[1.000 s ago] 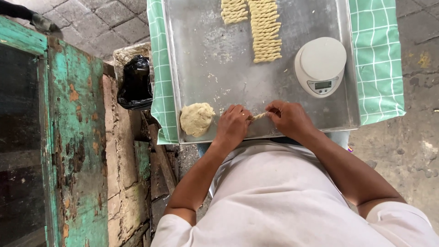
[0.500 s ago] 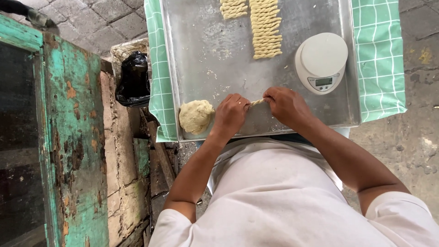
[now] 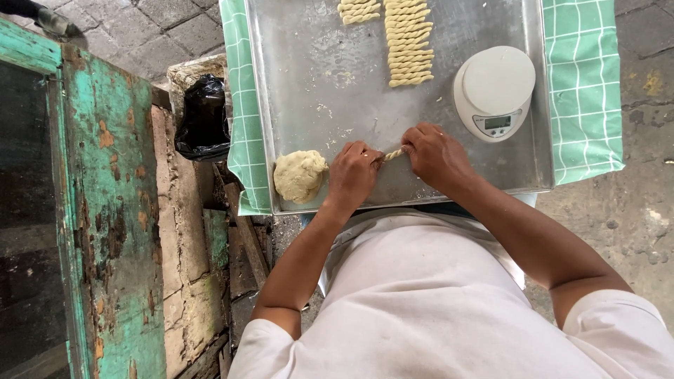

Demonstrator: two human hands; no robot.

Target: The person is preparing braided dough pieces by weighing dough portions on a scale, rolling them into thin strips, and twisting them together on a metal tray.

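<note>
So we've got both hands down near the front edge of the metal tray [image 3: 316, 84], pinching a short twisted dough strand [image 3: 394, 154] between them. Our left hand [image 3: 353, 175] grips one end with its fingers curled in, our right hand [image 3: 437, 156] grips the other end, and the strand lies low over the tray, though we can't tell if it touches. Just to the left, at the front left corner, sits the dough lump [image 3: 300, 175]. Finished twists [image 3: 409, 42] are lined up in rows at the far edge, and the white kitchen scale [image 3: 495, 90] sits toward the right edge, close to our right hand.

What could go wrong, we reckon: the strand looks thin, so twisting or pulling too hard could snap it. The tray also overhangs the green checked cloth [image 3: 583, 84] at the front, so leaning on that edge might tip it.
</note>
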